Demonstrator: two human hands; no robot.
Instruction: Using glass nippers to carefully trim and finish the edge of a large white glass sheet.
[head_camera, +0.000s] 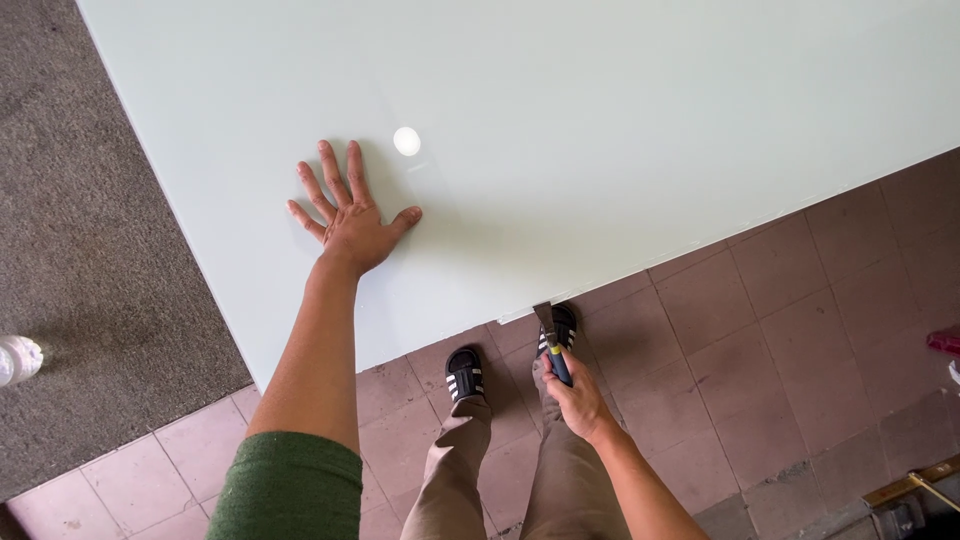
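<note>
Pale glass sheet (600, 130) under flat left hand (352, 222); scraper (550, 340) in right hand (578, 400).

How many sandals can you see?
2. One black striped sandal is on the pink floor tiles below the pale sheet's edge. The other sandal sits just right of it, partly hidden behind the scraper in the right hand.

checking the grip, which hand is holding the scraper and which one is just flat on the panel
The right hand holds the scraper, its blade at the panel edge. The left hand lies flat on top, fingers spread, holding nothing.
</note>
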